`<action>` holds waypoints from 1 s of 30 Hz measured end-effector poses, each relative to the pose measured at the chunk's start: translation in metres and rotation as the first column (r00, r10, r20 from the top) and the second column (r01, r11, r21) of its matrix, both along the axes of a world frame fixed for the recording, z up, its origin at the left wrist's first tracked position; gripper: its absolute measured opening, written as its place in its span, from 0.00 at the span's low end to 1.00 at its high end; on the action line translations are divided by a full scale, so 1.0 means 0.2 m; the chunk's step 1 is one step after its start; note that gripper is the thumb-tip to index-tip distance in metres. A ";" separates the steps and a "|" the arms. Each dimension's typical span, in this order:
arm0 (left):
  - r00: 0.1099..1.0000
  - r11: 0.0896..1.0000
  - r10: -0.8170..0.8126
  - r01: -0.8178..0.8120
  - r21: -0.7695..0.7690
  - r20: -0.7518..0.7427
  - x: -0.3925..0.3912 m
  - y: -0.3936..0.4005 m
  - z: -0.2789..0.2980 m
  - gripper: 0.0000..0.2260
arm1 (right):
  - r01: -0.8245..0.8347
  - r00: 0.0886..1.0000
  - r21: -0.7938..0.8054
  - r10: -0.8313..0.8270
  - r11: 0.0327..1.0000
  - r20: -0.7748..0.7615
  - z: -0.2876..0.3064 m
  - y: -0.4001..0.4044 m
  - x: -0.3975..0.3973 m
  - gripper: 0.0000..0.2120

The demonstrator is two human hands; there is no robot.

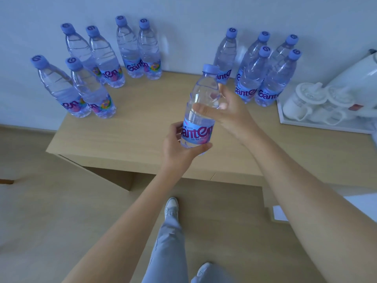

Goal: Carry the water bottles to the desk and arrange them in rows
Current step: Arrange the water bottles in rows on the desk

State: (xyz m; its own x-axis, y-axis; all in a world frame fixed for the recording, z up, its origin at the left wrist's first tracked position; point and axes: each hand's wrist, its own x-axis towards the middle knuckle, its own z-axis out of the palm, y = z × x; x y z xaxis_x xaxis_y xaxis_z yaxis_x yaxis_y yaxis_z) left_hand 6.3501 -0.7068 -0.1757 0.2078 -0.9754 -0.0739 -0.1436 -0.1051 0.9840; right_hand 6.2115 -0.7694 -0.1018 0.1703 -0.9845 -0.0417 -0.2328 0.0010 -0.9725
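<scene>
I hold one clear water bottle with a blue cap and blue label upright above the middle of the wooden desk. My left hand grips its base and label. My right hand wraps around its upper body from the right. Several matching bottles stand on the desk in pairs: at the left edge, at the back left, at the back centre, and a tight group at the back right.
A white tray at the desk's right end carries white lidded cups and a white kettle. A pale wall rises right behind the desk. My legs and shoes stand on the wooden floor in front.
</scene>
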 end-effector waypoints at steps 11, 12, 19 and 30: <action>0.989 0.989 -0.143 0.144 -0.017 0.022 -0.14 0.07 0.03 0.30 | 0.130 0.986 -0.013 -0.128 0.991 0.109 0.00 0.09 -0.19 0.24; 0.990 0.990 -0.138 0.139 -0.016 0.036 -0.15 0.06 0.04 0.30 | 0.128 0.986 -0.013 -0.126 0.992 0.105 -0.01 0.08 -0.20 0.22; 0.995 0.997 -0.076 0.078 -0.027 0.065 -0.19 -0.08 0.01 0.27 | 0.099 0.993 -0.033 -0.097 0.995 0.063 -0.02 -0.04 -0.23 0.15; 0.993 0.994 -0.102 0.104 -0.023 0.067 -0.19 -0.33 -0.06 0.28 | 0.160 0.983 0.012 -0.160 0.987 0.085 -0.05 -0.27 -0.20 0.18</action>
State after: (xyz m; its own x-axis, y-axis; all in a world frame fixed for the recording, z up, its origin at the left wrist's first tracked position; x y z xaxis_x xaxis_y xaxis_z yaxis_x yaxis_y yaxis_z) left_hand 6.3120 -0.7726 -0.1882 0.1099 -0.9932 -0.0372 -0.2168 -0.0605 0.9743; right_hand 6.1720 -0.8226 -0.1108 0.0136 -0.9992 -0.0389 -0.1457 0.0365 -0.9887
